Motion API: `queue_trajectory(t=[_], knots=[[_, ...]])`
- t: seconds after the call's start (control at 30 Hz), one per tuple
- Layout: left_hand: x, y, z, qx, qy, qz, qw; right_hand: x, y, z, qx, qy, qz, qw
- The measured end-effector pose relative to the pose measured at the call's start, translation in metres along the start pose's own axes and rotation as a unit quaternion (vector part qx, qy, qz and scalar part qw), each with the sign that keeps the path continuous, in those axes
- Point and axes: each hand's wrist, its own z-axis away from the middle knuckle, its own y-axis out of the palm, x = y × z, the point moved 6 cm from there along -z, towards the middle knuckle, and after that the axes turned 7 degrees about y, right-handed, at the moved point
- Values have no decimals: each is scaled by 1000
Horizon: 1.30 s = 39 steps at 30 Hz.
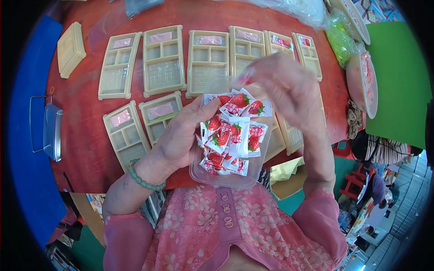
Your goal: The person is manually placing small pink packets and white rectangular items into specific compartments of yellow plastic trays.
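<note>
My left hand (pixel 178 133) grips a clear plastic container (pixel 196 174) by its left side, thumb over the rim. Heaped inside it are several small white sachets (pixel 235 135) printed with red strawberries. Above the container's far right side, my right hand (pixel 291 88) is closed and blurred by motion, with a small red-and-white sachet (pixel 246 77) between its fingertips. Beyond both hands stand rows of cream compartment trays (pixel 209 63). Pink packets (pixel 160 37) lie in the top compartments of several trays. Strawberry sachets (pixel 281 42) show in two trays at the far right.
Stacked cream trays (pixel 71 49) sit at the far left of the red table (pixel 81 113). A metal-handled box (pixel 52 131) is at the left edge. To the right are a bowl of pink packets (pixel 364 83) and a plastic bag with green contents (pixel 339 38).
</note>
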Motion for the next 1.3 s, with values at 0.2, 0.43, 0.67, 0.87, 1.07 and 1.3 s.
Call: queue_trajectory(t=[0.2,0.43,0.67,0.87,1.07,1.3], knots=[[-3,0,-1,1,-7,5,1000,-55,-6,-29,-91,3,251,964],[2,-6,0,-4,-15,24,1000,-85,29,-34,-1,-5,390,921],[0,-5,-1,-12,-1,37,999,-79,37,-24,-16,-29,366,930],[-2,-6,-1,-30,11,40,999,-87,38,-24,19,15,364,931],[-8,-4,-4,16,44,68,997,-41,-12,-18,-66,101,14,993],[-4,-6,-5,24,57,47,997,31,14,0,162,-15,11,987]])
